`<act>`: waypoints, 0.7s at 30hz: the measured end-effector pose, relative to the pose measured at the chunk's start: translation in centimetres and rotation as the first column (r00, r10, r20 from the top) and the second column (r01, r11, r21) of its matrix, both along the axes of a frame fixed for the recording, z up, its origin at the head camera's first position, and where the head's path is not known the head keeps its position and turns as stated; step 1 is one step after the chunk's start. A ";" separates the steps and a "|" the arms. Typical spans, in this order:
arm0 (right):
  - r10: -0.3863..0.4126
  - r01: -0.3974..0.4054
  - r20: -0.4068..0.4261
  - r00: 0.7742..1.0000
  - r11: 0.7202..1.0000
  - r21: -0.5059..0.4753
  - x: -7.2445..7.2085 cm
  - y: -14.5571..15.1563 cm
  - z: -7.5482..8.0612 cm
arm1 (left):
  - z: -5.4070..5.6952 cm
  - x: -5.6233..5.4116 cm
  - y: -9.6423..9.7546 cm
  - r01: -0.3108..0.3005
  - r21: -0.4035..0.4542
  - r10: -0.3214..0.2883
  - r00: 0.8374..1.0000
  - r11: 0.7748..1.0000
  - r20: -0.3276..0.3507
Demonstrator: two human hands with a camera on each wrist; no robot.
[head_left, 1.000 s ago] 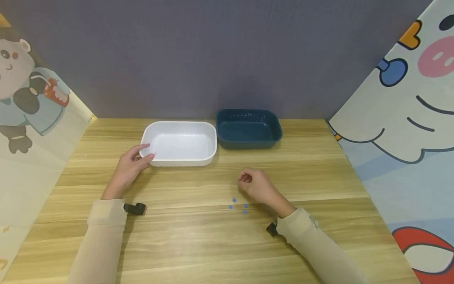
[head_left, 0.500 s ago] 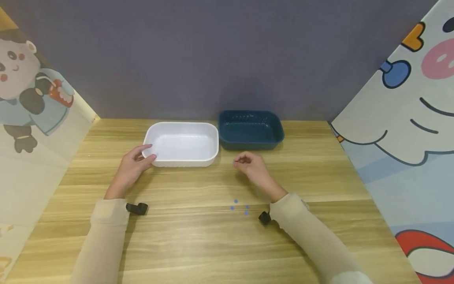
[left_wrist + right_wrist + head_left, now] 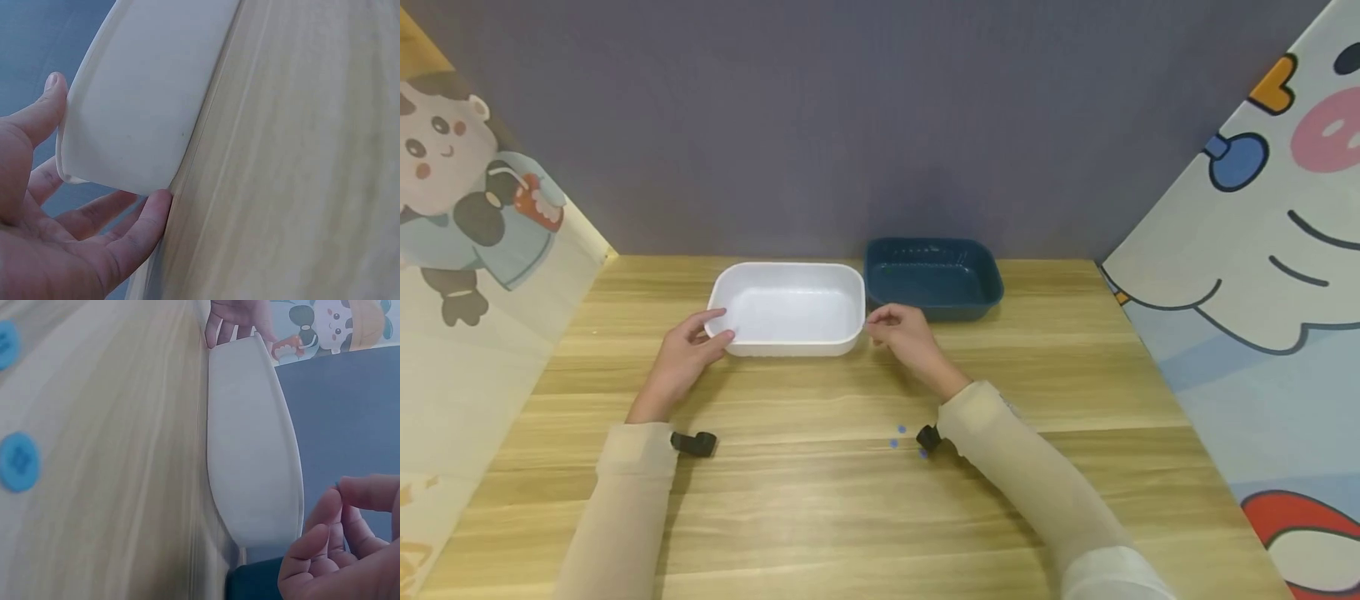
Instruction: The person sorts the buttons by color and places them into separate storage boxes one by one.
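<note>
My left hand point(image 3: 681, 360) holds the left end of a white plastic tray point(image 3: 790, 321), thumb at the rim and the other fingers against its end wall in the left wrist view. My right hand point(image 3: 912, 340) is at the tray's right front corner, in front of a dark blue tray point(image 3: 934, 287). Between its thumb and forefinger it pinches a small blue button point(image 3: 338, 485), mostly hidden by the fingertips. Several loose blue buttons lie on the table below that hand; one button point(image 3: 19, 461) shows its holes in the right wrist view.
Both trays stand side by side at the back of the wooden table point(image 3: 805, 500), against a grey partition point(image 3: 850, 125). Cartoon-printed panels close off the left and right sides. A black wrist camera point(image 3: 928, 438) overlaps the loose buttons in the head view.
My right hand has moved up and left across the table, bringing the pinched button to the white tray's right corner. My left hand keeps its hold on the tray.
</note>
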State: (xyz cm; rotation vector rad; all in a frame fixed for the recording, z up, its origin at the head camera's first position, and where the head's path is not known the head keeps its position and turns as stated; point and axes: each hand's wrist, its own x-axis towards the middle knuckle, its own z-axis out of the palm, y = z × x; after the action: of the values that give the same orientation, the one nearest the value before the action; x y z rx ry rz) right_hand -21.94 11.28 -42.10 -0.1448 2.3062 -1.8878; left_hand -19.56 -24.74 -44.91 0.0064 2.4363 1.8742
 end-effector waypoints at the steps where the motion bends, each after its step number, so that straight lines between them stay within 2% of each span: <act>1: 0.002 -0.002 -0.001 1.000 1.000 0.000 -0.1 -0.2 0.0 | 0.0 0.0 0.0 -0.002 0.000 0.002 1.000 1.000 0.000; 7: -0.007 0.007 -0.007 1.000 1.000 0.014 -0.7 -1.4 0.1 | -0.1 0.1 -0.1 -0.006 0.009 0.006 1.000 1.000 0.003; 8: -0.008 0.008 -0.007 1.000 1.000 0.011 -0.8 -1.5 0.1 | 0.3 0.3 0.1 -0.003 0.010 0.002 1.000 1.000 0.009; 14: -0.012 0.012 0.010 1.000 1.000 -0.001 -1.1 -2.0 0.4 | 0.0 0.1 0.0 0.009 -0.024 -0.009 1.000 1.000 0.028; 15: -0.013 0.013 0.015 1.000 1.000 -0.004 -1.1 -2.0 0.4 | -0.4 -0.1 -0.2 0.009 -0.030 -0.008 1.000 0.999 0.027; 21: -0.019 0.020 0.044 0.999 0.999 -0.028 -1.1 -2.1 0.3 | -0.1 0.0 -0.2 0.004 -0.030 -0.003 1.000 1.000 0.026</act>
State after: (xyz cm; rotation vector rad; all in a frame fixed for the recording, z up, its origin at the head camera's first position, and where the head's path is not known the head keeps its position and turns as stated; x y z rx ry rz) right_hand -23.04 9.22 -41.76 -0.0843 2.2609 -1.9143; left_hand -19.55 -24.93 -44.98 -0.0150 2.4449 1.8244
